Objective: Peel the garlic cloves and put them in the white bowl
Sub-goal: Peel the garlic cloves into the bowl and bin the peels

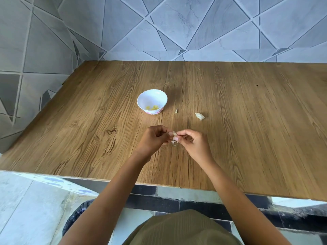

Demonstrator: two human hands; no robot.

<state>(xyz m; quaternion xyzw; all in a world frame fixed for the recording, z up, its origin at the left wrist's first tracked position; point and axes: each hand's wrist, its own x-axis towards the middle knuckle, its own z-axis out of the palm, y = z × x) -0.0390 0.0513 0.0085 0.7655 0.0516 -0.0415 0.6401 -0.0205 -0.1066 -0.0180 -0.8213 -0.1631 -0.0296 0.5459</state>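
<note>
I have open wood on the table (pixel 256 121) right of centre; the white bowl (pixel 150 97) stands left of centre; a skin scrap (pixel 176 110) and a loose clove (pixel 200 116) lie to its right, apart; tiled wall (pixel 159 32) closes the far and left sides.

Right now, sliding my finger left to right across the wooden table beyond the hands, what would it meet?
First the small white scalloped bowl → tiny pale garlic sliver → plump unpeeled white garlic clove.
</note>
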